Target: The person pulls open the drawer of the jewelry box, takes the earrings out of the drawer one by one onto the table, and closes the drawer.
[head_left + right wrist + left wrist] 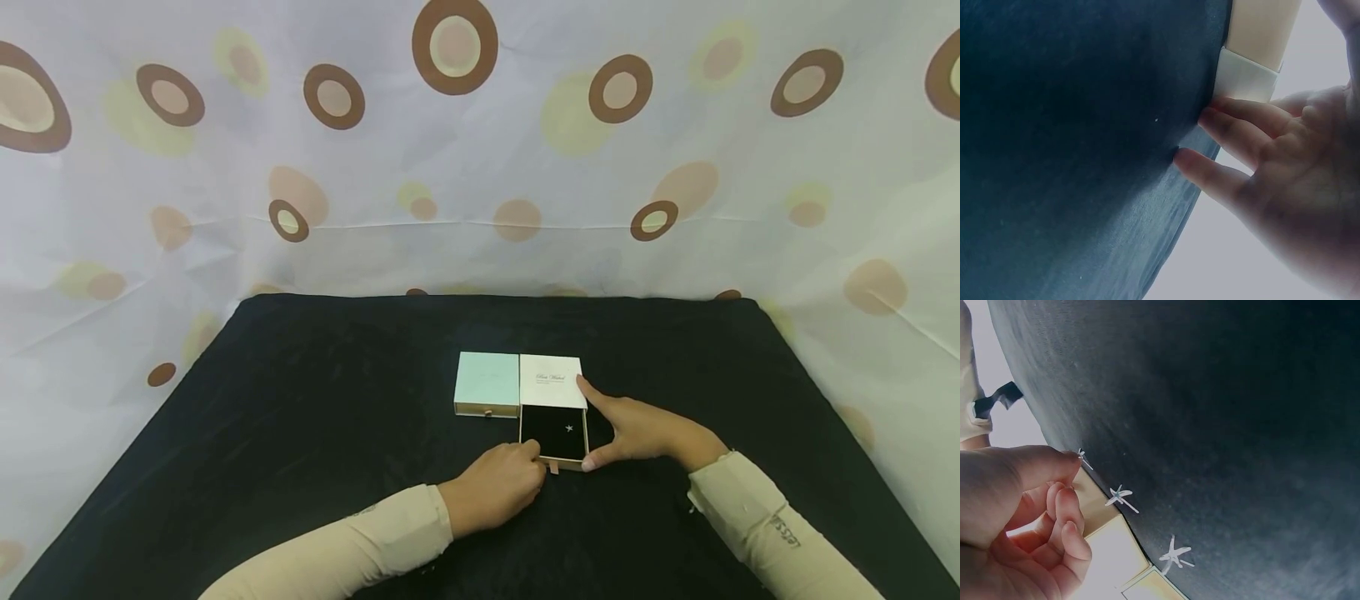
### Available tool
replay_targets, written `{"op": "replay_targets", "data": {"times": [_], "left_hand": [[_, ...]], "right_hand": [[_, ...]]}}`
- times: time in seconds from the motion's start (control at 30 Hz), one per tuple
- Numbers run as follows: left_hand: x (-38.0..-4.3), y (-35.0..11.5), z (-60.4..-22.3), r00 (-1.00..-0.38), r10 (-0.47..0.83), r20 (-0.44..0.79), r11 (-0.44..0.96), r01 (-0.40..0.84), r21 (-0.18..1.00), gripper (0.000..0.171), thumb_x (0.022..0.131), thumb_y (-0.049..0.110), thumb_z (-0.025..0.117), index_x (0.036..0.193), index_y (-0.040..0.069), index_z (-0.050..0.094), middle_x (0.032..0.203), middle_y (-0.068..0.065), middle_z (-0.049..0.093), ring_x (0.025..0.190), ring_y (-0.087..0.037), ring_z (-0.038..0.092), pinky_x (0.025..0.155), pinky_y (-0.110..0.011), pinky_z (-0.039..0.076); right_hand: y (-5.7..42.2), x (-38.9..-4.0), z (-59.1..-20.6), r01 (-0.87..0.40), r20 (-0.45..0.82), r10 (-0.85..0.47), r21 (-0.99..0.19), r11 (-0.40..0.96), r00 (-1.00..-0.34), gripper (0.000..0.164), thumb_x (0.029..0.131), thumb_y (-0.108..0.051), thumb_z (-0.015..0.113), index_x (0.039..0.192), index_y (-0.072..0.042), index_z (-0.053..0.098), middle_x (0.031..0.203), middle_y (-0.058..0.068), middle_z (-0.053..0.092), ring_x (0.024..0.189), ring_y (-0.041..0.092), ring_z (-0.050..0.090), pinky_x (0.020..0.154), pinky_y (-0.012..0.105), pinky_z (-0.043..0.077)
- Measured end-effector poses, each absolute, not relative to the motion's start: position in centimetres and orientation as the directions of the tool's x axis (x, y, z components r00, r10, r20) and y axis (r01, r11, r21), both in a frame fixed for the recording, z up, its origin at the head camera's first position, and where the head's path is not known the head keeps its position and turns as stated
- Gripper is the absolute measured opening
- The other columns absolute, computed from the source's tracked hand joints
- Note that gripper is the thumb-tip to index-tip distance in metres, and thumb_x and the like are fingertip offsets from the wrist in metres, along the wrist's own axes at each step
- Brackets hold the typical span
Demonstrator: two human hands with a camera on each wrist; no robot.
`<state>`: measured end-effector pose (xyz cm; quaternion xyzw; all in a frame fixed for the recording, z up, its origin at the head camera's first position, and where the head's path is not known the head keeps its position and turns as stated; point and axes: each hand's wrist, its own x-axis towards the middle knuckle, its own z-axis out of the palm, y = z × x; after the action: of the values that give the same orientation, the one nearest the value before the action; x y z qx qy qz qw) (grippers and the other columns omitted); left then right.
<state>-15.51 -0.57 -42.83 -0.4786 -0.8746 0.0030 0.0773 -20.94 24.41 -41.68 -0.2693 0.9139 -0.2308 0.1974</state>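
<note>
A white drawer box (551,379) stands with its black-lined drawer (543,433) pulled toward me; one small silver star-shaped earring (569,428) shows on the lining. My left hand (498,483) is at the drawer's near left corner, fingers curled. In the left wrist view its fingertips pinch a small silver star-shaped earring (1082,456). Two more such earrings, one nearer the drawer (1121,495) and one lower (1174,553), appear against the black cloth. My right hand (645,427) spreads along the box's right side, thumb at the drawer's front corner, forefinger at the white cover.
A mint-green drawer box (487,379), its drawer pushed in, stands against the white box's left side. Black cloth (337,400) covers the table. A pale patterned curtain (465,167) hangs behind and around it.
</note>
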Motion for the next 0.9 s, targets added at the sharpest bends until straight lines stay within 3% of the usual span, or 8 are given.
{"op": "replay_targets", "data": {"times": [0.5,0.73,0.9], "left_hand": [[-15.23,-0.83,-42.85,-0.549,0.831,0.086,0.548,0.835,0.040,0.007,0.089,0.016,0.068,0.084,0.015,0.071,0.077,0.005,0.054,0.062,0.000,0.046,0.057,-0.014,0.042],[-15.48,-1.17,-42.37,-0.598,0.799,0.054,0.595,0.801,0.070,0.003,0.086,0.020,0.073,0.086,0.017,0.071,0.079,0.006,0.060,0.067,-0.001,0.052,0.061,-0.015,0.044],[-15.62,-1.26,-42.23,-0.598,0.801,0.043,0.590,0.798,0.122,0.006,0.089,0.015,0.068,0.085,0.017,0.072,0.080,0.007,0.064,0.069,0.000,0.055,0.062,-0.014,0.044]], "right_hand": [[24.64,-21.01,-41.93,-0.396,-0.239,-0.565,-0.504,0.767,-0.790,0.126,0.072,-0.061,0.073,0.152,0.000,-0.002,0.152,0.028,0.024,0.127,0.041,0.045,0.100,0.054,0.039],[24.54,-21.05,-41.82,-0.387,-0.241,-0.550,-0.494,0.779,-0.800,0.127,0.071,-0.062,0.074,0.152,-0.001,-0.002,0.151,0.028,0.027,0.127,0.040,0.046,0.100,0.054,0.039],[24.39,-20.97,-41.37,-0.387,-0.239,-0.549,-0.494,0.779,-0.801,0.127,0.070,-0.060,0.075,0.152,0.000,-0.001,0.149,0.031,0.029,0.127,0.043,0.044,0.100,0.056,0.038]]}}
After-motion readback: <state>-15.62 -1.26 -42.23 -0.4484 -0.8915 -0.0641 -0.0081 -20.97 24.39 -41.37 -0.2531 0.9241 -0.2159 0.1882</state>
